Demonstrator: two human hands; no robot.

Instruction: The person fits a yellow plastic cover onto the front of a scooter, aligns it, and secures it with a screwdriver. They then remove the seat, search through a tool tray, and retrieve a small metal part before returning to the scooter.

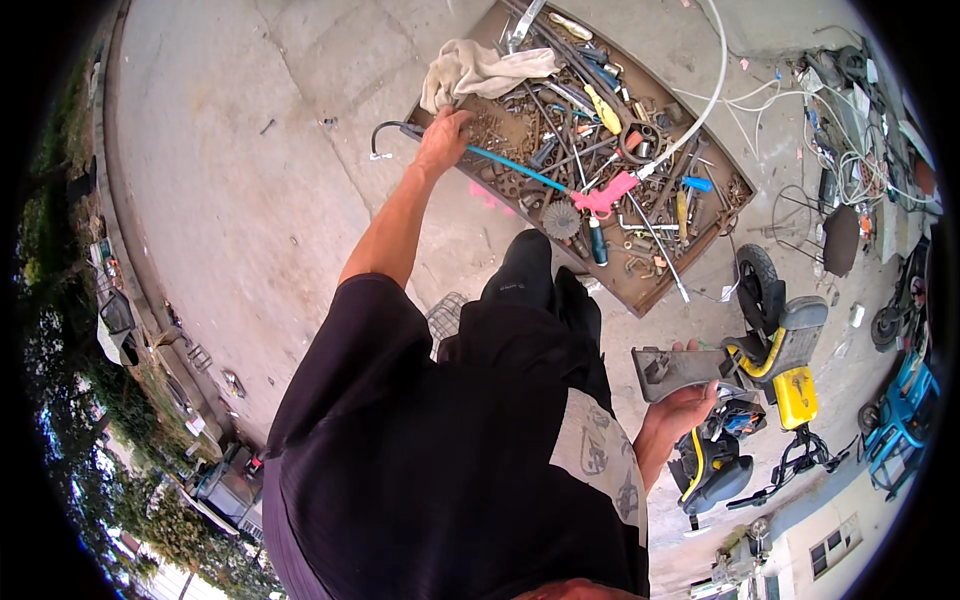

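My left hand [443, 140] is stretched out to the near left edge of a metal tool tray [640, 305]. Its fingers are curled closed against the lower end of a beige cloth rag [485, 72], and the fingertips are partly hidden. Just right of this hand runs the thin blue tube of a pink-handled air blow gun [605, 195], which lies across the tools with a white hose attached. Low at my right side, my right hand [680, 405] grips a dark grey plastic panel [680, 370], thumb on the near edge and fingertips showing at the far edge.
The tray holds wrenches, sockets, bolts and a yellow-handled screwdriver [603, 110]. To the right stand a yellow and black electric scooter [797, 395] and a blue vehicle [905, 420]. Tangled white cables [865, 140] lie at the far right. A curb [135, 240] borders the concrete on the left.
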